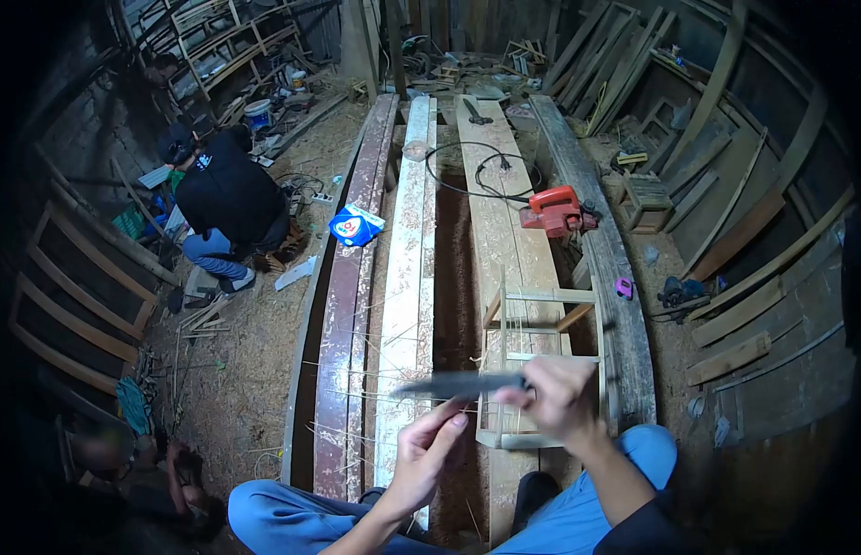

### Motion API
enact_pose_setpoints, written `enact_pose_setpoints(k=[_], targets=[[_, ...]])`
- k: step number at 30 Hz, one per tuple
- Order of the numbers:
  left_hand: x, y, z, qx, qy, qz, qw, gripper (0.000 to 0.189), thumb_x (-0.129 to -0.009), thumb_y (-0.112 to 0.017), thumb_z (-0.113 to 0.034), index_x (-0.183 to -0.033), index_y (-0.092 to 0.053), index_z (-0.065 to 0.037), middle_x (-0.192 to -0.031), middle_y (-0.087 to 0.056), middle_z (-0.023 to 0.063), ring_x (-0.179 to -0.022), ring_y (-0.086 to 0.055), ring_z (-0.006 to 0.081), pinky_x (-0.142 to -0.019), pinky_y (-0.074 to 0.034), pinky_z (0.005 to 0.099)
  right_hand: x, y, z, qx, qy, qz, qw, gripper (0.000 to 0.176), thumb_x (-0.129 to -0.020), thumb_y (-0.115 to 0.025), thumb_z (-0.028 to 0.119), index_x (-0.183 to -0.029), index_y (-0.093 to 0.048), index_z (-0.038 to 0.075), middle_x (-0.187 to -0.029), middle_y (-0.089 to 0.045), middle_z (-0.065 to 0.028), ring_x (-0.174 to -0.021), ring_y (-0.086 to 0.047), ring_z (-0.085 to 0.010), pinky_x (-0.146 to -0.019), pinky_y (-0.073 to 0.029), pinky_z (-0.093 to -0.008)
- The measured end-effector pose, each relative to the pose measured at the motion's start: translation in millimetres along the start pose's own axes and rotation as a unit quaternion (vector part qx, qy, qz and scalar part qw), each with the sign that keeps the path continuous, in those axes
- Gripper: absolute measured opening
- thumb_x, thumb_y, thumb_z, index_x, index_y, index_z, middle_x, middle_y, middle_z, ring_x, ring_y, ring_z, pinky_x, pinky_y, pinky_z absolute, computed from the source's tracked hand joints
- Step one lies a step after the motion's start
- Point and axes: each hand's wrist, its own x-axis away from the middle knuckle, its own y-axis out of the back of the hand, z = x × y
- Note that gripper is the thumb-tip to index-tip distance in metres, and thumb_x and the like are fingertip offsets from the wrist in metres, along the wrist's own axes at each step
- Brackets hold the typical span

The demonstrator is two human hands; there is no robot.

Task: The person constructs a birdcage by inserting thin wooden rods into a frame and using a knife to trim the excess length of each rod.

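Observation:
My right hand [562,393] is closed around the handle of a knife [463,384], whose dark blade points left and is smeared by motion. Just below the blade, my left hand [426,453] has thumb and forefinger pinched together. What sits in that pinch is too thin and blurred to make out. Behind and beneath my right hand, a small wooden frame [549,295] with legs and rails rests on the planks. Thin pale strips [356,393] lie scattered across the boards left of my hands.
Long planks [407,277] run away from me. On them lie a red power tool [558,213] with a black cable, a blue packet [354,227], a pink tape measure [624,288] and a dark tool [475,113]. A person [227,194] crouches at left. Wood pieces [625,65] lean at right.

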Motion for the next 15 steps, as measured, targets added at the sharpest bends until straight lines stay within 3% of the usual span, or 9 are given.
enact_pose_setpoints(k=[2,4,6,9,10,13,15], targets=[[-0.4,2.6,-2.6,0.005,-0.002,0.003,1.000,0.033,-0.101,-0.057,-0.013,-0.132,-0.059,-0.001,-0.074,-0.051,-0.0071,-0.058,-0.038,0.0006,-0.050,-0.028,0.0198,-6.3,-0.2,-16.7,-0.039,-0.094,-0.091,0.991,0.059,-0.091,-0.059,0.058,-0.061,-0.052,0.008,-0.052,-0.051,-0.0030,-0.044,-0.054,-0.0188,-0.043,-0.040,-0.0326],[0.7,1.7,-5.6,-0.048,-0.010,-0.004,0.999,0.032,-0.100,-0.057,-0.015,-0.129,-0.061,-0.003,-0.072,-0.046,-0.0040,-0.058,-0.037,0.0048,-0.050,-0.030,0.0225,-8.6,14.7,-20.4,-0.045,-0.145,-0.096,0.984,0.059,-0.092,-0.060,0.055,-0.063,-0.053,0.005,-0.053,-0.049,-0.0082,-0.048,-0.056,-0.0253,-0.045,-0.039,-0.0368],[-1.2,0.6,-3.5,-0.054,-0.012,-0.011,0.998,0.033,-0.100,-0.058,-0.015,-0.130,-0.060,-0.003,-0.071,-0.047,-0.0039,-0.058,-0.038,0.0049,-0.050,-0.031,0.0228,-1.8,14.3,-19.9,-0.042,-0.126,-0.077,0.988,0.059,-0.093,-0.059,0.056,-0.063,-0.055,0.005,-0.053,-0.051,-0.0077,-0.047,-0.057,-0.0246,-0.045,-0.040,-0.0356],[-1.4,1.2,2.5,-0.023,0.005,-0.040,0.999,0.035,-0.099,-0.058,-0.015,-0.133,-0.058,-0.003,-0.071,-0.047,-0.0042,-0.057,-0.037,0.0042,-0.050,-0.030,0.0223,5.6,3.6,3.4,-0.047,0.021,0.001,0.999,0.059,-0.089,-0.060,0.061,-0.057,-0.048,0.012,-0.049,-0.047,-0.0007,-0.041,-0.051,-0.0157,-0.041,-0.037,-0.0299],[0.4,1.5,2.2,-0.020,0.008,-0.030,0.999,0.034,-0.100,-0.058,-0.014,-0.132,-0.059,-0.002,-0.073,-0.050,-0.0052,-0.058,-0.038,0.0028,-0.050,-0.029,0.0214,2.4,-7.0,9.2,-0.049,0.066,-0.045,0.996,0.061,-0.090,-0.058,0.062,-0.056,-0.048,0.012,-0.047,-0.045,0.0007,-0.039,-0.047,-0.0138,-0.040,-0.035,-0.0300],[-1.4,4.2,0.7,-0.014,0.014,-0.018,1.000,0.032,-0.101,-0.057,-0.013,-0.131,-0.060,-0.002,-0.073,-0.051,-0.0066,-0.059,-0.038,0.0015,-0.051,-0.028,0.0202,3.0,-13.6,-0.1,-0.038,0.057,-0.016,0.998,0.060,-0.089,-0.058,0.062,-0.058,-0.049,0.011,-0.048,-0.046,-0.0005,-0.040,-0.048,-0.0145,-0.040,-0.035,-0.0303],[-3.8,2.6,-4.0,-0.037,0.012,-0.019,0.999,0.035,-0.100,-0.058,-0.017,-0.132,-0.058,-0.002,-0.070,-0.042,-0.0064,-0.058,-0.034,0.0031,-0.050,-0.027,0.0217,1.7,-14.7,-17.7,-0.024,-0.037,-0.029,0.999,0.059,-0.089,-0.060,0.060,-0.059,-0.049,0.010,-0.050,-0.048,-0.0018,-0.042,-0.051,-0.0158,-0.041,-0.035,-0.0303]])
